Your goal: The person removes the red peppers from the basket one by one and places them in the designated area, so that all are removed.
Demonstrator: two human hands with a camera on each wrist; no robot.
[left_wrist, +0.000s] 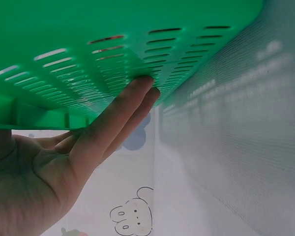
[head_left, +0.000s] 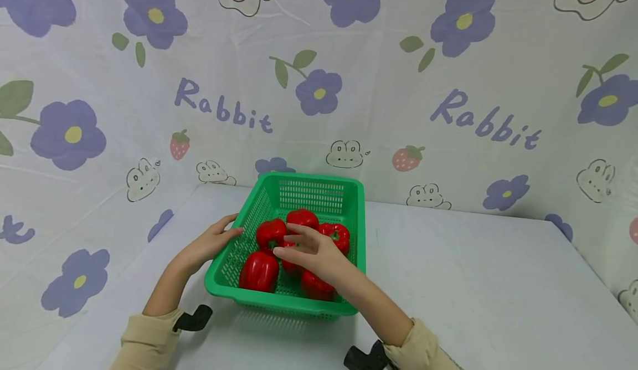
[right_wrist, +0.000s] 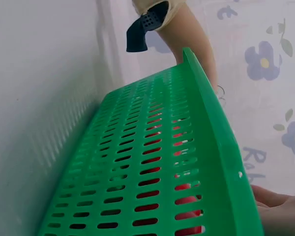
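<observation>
A green plastic basket with slotted walls holds several red bell peppers. At its left side my left hand grips the rim, thumb hooked over the edge. The left wrist view shows that hand's long fingers lying against the slotted outer wall. Over the peppers in the basket hovers my right hand, fingers spread and nothing held. Below it, a pepper in the middle and one at front right are partly hidden by the hand and forearm.
The basket stands on a white table, near a back cloth printed with flowers, rabbits and strawberries. A black wrist mount sits at the left sleeve, and another mount at the right sleeve.
</observation>
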